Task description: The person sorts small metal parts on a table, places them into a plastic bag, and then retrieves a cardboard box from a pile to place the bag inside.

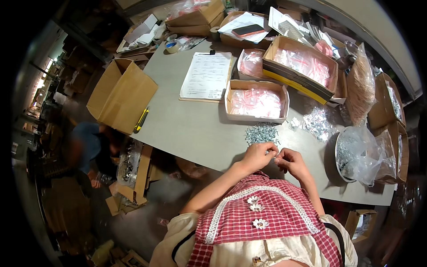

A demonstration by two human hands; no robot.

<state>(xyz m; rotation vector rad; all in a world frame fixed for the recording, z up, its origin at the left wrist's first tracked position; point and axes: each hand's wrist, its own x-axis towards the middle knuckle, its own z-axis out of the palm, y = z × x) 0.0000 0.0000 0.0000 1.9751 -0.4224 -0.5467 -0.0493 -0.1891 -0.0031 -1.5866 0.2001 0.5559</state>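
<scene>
My left hand and my right hand meet close together at the near edge of the table, in front of my red checked apron. The fingers of both are closed in a pinch. Anything between them is too small or too hidden to name. Just beyond my left hand lies a loose pile of small silver screws. Behind the pile stands an open white carton full of small clear bags with pink-red edges. To the right of the screws are a few small white pieces.
A metal bowl with a plastic bag stands at the right. Clear packets and a tall filled bag are behind it. A clipboard, a yellow-black cutter and a cardboard box lie left. Another person crouches beyond.
</scene>
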